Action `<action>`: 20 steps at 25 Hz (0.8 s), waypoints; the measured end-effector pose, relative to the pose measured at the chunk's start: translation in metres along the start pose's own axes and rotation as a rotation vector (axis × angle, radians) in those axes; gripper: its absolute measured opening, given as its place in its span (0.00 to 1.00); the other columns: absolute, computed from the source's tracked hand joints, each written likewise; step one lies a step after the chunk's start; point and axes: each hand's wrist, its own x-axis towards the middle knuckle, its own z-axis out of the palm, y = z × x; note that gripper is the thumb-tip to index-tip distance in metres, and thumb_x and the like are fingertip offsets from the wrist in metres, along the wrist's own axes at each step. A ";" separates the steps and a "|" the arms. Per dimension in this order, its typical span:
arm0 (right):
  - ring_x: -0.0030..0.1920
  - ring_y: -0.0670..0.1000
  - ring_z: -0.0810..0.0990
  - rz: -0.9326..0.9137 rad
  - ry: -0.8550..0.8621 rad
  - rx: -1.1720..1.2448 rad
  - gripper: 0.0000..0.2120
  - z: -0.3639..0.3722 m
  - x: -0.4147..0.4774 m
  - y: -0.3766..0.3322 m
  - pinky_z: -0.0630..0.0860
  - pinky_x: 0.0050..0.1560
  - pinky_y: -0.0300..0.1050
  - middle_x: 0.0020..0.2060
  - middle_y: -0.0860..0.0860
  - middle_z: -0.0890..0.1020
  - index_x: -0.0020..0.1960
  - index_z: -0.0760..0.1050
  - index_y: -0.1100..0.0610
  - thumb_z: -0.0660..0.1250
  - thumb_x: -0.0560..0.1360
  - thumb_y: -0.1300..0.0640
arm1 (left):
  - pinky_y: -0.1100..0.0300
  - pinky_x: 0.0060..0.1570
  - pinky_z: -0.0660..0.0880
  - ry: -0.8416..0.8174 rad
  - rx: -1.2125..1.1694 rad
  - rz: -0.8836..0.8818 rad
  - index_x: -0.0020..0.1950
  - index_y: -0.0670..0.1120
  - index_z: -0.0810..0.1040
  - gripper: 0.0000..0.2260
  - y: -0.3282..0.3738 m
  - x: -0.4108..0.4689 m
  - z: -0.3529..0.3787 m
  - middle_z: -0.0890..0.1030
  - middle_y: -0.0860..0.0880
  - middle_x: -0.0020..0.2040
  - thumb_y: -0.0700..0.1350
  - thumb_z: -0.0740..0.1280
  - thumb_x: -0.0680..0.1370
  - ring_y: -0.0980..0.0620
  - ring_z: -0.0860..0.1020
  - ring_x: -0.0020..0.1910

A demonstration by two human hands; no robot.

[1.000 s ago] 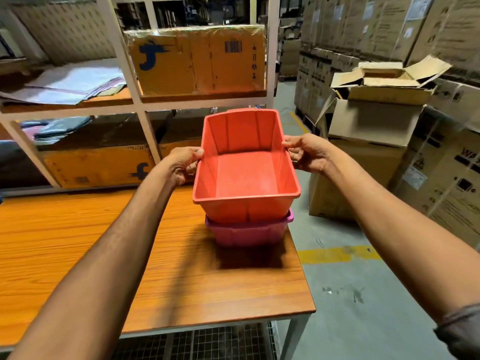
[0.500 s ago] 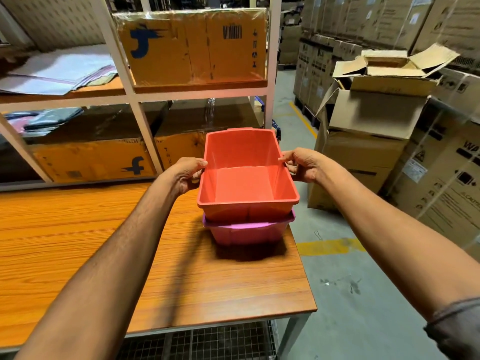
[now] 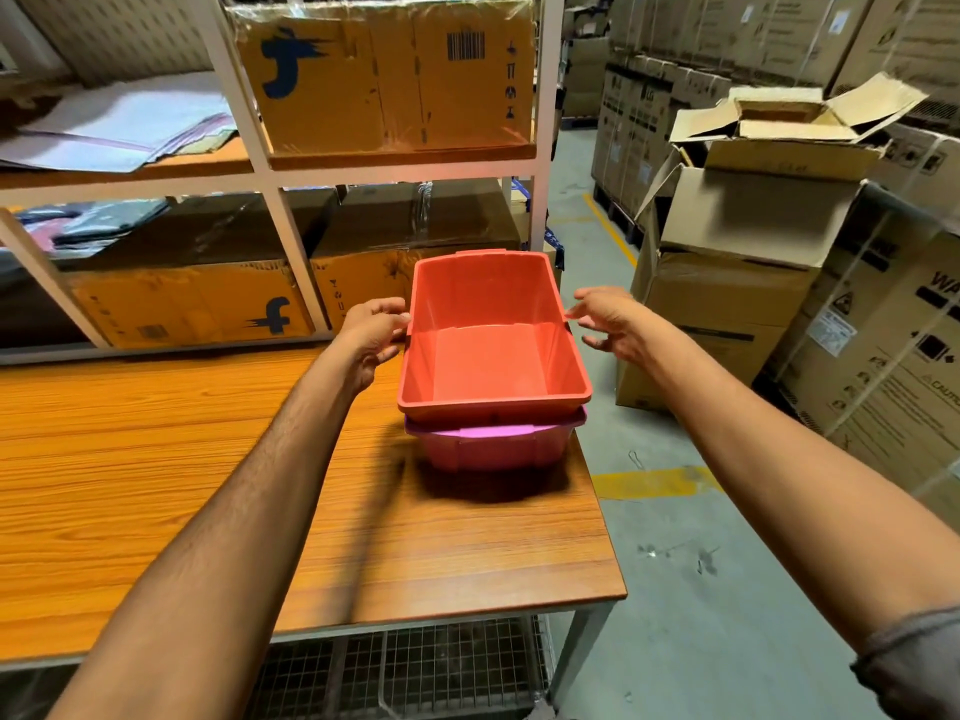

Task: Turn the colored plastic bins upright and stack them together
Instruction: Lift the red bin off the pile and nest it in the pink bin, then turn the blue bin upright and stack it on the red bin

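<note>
A red plastic bin (image 3: 493, 350) sits upright, nested inside a purple bin (image 3: 493, 444), at the far right part of the wooden table (image 3: 156, 459). My left hand (image 3: 371, 337) is at the red bin's left rim, fingers curled and touching it. Just off the right rim hovers my right hand (image 3: 605, 319), its fingers spread, only a fingertip near the edge. Only the purple bin's rim and front wall show under the red one.
A white shelf rack (image 3: 280, 174) with cardboard boxes (image 3: 384, 80) stands behind the table. Stacked cartons (image 3: 737, 241) fill the floor to the right. The table's right edge runs just beside the bins, with grey floor and a yellow line (image 3: 654, 483) beyond.
The red bin went down from a tilted, lifted position into the purple bin and now rests level. Both hands loosened; the right hand's fingers came off the rim.
</note>
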 end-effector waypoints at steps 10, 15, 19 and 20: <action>0.52 0.48 0.82 -0.553 -0.007 -0.194 0.17 -0.011 -0.096 0.031 0.78 0.41 0.32 0.51 0.49 0.83 0.62 0.78 0.52 0.70 0.76 0.66 | 0.69 0.52 0.75 0.148 0.075 0.441 0.69 0.54 0.76 0.17 -0.016 -0.120 0.007 0.79 0.57 0.64 0.44 0.70 0.81 0.62 0.76 0.62; 0.51 0.43 0.81 -0.809 -0.001 -0.415 0.17 -0.016 -0.154 0.084 0.75 0.49 0.36 0.50 0.43 0.83 0.61 0.79 0.48 0.72 0.74 0.60 | 0.74 0.47 0.70 0.255 0.318 0.594 0.71 0.55 0.74 0.20 -0.078 -0.195 0.006 0.76 0.56 0.65 0.45 0.70 0.80 0.58 0.76 0.62; 0.54 0.46 0.79 -0.932 -0.146 -0.570 0.17 -0.011 -0.185 0.131 0.76 0.57 0.44 0.54 0.44 0.82 0.62 0.79 0.50 0.72 0.73 0.58 | 0.60 0.58 0.71 0.326 0.514 0.566 0.73 0.54 0.74 0.21 -0.129 -0.243 0.001 0.77 0.53 0.65 0.44 0.70 0.80 0.54 0.75 0.63; 0.54 0.48 0.79 -0.936 -0.209 -0.581 0.18 -0.007 -0.191 0.142 0.77 0.57 0.47 0.53 0.45 0.81 0.62 0.79 0.50 0.72 0.74 0.58 | 0.57 0.60 0.71 0.332 0.537 0.532 0.73 0.54 0.74 0.21 -0.140 -0.255 -0.002 0.77 0.53 0.65 0.44 0.70 0.80 0.53 0.74 0.64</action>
